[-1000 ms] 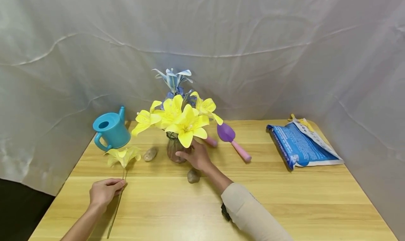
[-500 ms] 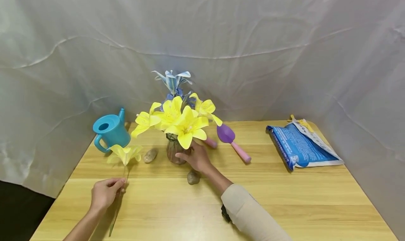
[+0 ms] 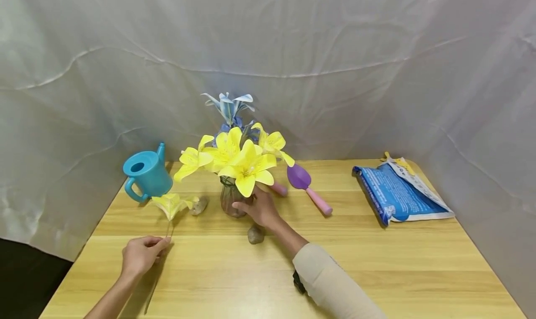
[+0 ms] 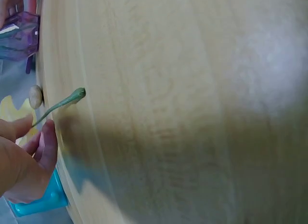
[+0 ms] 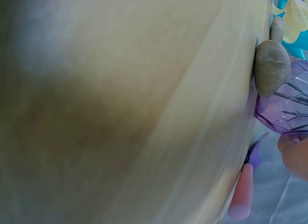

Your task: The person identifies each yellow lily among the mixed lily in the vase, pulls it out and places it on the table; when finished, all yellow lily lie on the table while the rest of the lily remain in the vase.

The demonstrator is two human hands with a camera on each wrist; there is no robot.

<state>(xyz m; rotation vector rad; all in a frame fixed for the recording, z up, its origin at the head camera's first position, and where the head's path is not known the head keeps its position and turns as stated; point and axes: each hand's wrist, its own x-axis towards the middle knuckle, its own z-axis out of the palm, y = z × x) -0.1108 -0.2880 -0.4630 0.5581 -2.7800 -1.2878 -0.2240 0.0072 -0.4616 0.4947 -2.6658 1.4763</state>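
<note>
In the head view my left hand (image 3: 143, 255) pinches the thin stem of a single yellow lily (image 3: 170, 206) between thumb and fingers. Its bloom points away from me, and the stem's lower end (image 4: 72, 97) shows green in the left wrist view. My right hand (image 3: 263, 210) grips the side of a purplish see-through vase (image 3: 229, 202), thumb across its front. The vase stands upright, holding several yellow lilies (image 3: 248, 168) and, behind them, a pale blue lily (image 3: 227, 107). Stems show through the vase wall (image 5: 276, 113) in the right wrist view.
One stone (image 3: 198, 206) lies left of the vase, another stone (image 3: 255, 234) in front of it. A blue watering can (image 3: 151, 176) stands back left. Right of the vase lie a purple trowel (image 3: 299, 176) and a second pink handle (image 3: 278, 188). A blue bag (image 3: 398, 193) lies far right.
My left hand has shifted slightly right, and the lily's bloom has swung right so that it now overlaps the left stone. My right hand and the vase have stayed put.
</note>
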